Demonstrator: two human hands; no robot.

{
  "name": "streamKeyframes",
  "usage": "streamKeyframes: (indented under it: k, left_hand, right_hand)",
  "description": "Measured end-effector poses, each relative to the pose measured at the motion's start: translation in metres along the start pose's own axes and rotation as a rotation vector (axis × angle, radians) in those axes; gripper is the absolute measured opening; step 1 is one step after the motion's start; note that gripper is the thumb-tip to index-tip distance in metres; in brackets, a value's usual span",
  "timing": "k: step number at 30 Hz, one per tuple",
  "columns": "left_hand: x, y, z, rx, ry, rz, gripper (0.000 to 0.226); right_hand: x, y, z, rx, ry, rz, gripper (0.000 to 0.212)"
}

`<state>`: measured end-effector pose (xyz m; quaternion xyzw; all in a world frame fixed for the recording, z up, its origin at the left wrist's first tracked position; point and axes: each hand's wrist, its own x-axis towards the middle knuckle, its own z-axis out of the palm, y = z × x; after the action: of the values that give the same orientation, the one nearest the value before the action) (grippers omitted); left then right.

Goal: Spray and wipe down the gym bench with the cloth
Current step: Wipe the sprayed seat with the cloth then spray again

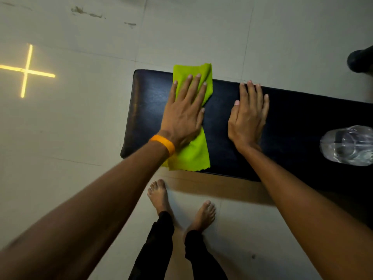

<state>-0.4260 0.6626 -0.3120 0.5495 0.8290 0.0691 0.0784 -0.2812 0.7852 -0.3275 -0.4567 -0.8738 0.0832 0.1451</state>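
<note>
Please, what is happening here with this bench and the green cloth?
A person is wiping down a black gym bench. The left hand, which wears an orange wristband, presses flat on a green cloth laid across the bench near its end. The right hand rests flat on the bare pad beside it and holds nothing. A clear plastic bottle sits further right on the bench.

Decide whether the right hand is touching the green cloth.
Apart. The head view shows bare bench between the right hand and the green cloth under the left hand.
</note>
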Motion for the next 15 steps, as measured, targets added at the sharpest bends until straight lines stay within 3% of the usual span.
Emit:
streamKeyframes:
  k: [6, 11, 15]
  left_hand:
    - [-0.047, 0.04, 0.006, -0.082, 0.036, -0.223, 0.059]
    - [0.001, 0.001, 0.0, -0.039, -0.001, -0.031, 0.057]
    - [0.004, 0.024, 0.006, -0.091, 0.059, -0.091, 0.06]
  right_hand:
    - [-0.001, 0.001, -0.001, 0.002, -0.014, -0.005, 0.05]
    - [0.0, 0.0, -0.001, -0.008, -0.031, -0.003, 0.051]
    - [0.001, 0.0, -0.001, 0.015, -0.055, 0.003, 0.052]
